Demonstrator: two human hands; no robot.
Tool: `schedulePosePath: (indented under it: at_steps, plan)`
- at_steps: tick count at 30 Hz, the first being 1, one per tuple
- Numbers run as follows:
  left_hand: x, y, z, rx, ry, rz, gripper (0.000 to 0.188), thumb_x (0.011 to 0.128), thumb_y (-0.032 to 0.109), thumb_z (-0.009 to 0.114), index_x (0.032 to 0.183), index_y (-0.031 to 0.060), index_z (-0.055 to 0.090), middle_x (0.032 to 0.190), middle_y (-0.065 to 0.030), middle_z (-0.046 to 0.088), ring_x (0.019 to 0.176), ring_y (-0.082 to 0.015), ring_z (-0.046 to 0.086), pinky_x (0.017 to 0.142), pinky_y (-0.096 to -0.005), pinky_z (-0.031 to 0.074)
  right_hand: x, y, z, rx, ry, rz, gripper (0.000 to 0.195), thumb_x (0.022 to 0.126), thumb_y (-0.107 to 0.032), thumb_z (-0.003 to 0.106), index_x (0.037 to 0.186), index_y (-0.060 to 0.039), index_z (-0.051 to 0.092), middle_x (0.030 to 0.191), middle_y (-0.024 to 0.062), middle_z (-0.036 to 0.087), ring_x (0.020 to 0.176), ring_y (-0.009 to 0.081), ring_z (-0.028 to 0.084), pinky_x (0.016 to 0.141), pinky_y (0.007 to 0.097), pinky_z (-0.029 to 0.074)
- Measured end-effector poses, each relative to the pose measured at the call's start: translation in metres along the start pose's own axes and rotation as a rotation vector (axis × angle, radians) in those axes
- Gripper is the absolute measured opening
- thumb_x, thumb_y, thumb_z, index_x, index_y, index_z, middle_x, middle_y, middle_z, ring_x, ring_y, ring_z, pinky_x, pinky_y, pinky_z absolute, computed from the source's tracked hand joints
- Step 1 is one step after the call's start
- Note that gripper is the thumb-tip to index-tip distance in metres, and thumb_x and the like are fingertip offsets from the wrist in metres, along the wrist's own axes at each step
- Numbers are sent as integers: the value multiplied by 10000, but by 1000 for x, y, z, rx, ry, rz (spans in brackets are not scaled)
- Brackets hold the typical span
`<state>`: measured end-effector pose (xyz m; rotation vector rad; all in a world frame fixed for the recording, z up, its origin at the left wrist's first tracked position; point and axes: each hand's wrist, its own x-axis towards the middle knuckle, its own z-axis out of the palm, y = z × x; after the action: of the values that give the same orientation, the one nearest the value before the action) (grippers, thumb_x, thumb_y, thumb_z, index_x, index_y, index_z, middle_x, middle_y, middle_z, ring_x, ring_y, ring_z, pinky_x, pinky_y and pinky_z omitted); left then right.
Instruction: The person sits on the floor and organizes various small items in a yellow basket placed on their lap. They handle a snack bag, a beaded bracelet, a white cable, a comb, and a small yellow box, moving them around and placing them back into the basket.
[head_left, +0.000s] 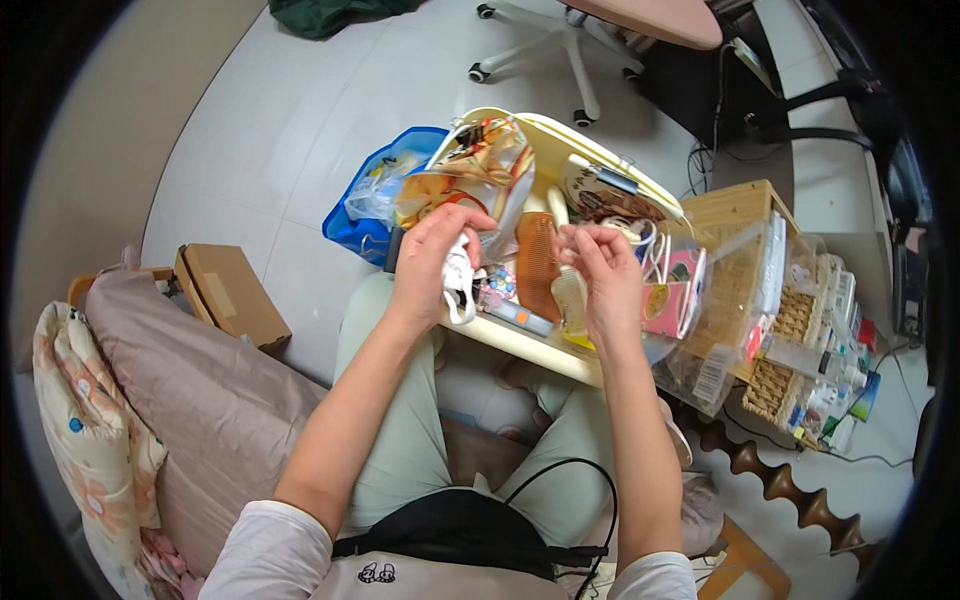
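My left hand (426, 259) is closed around a bundled white cord or strap (459, 276), with a loop hanging below the fingers. My right hand (609, 266) has its thumb and fingertips pinched together; whether something small sits between them cannot be made out. Both hands are over a cream plastic bin (517, 349) before my knees. Between them lie a brown wide comb (535, 259), a pale comb (570, 300) partly behind my right hand, a cluster of colourful beads (498, 282) and a grey stick-shaped item with an orange square (517, 316). A food-printed plastic bag (480, 169) stands behind my left hand.
A blue bin (352, 229) holding plastic bags adjoins the left side. Right of my hand are a pink pouch (667, 304), white cables (658, 255) and a wooden box (731, 210). A cardboard box (236, 292) stands left; a wheeled chair (574, 56) is beyond.
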<state>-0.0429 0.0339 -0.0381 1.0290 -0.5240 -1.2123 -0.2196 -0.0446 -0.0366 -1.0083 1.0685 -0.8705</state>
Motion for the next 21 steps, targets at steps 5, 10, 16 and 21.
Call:
schedulePosePath:
  at_steps: [5,10,16,21]
  plan:
    - [-1,-7,1,-66,-81,-49,356,866,317,419,1002,10,539,665,-1,496,590,-58,446,542,-180,350,-51,-20,-28,340,28,171,123,888,-88,534,954,16,521,953,162,613,865,217,623,770,273,515]
    - [-11,-5,10,-39,-224,-105,334,787,213,448,1073,40,468,846,-15,488,783,-97,473,722,-208,379,-115,-30,-72,314,37,200,113,889,-77,524,950,19,520,939,154,612,852,220,623,774,294,512]
    - [-13,-19,32,367,-249,-161,358,777,32,450,1127,109,446,966,-6,474,853,-80,465,762,-213,377,-229,-1,-168,267,424,121,146,866,-52,554,993,15,533,870,114,616,747,173,616,719,252,513]
    - [4,-50,29,827,-359,-5,328,797,-1,513,1119,45,472,949,-25,517,781,-64,504,665,-197,440,-281,112,-269,-56,772,300,133,853,-32,574,976,19,574,830,82,618,700,117,599,634,198,507]
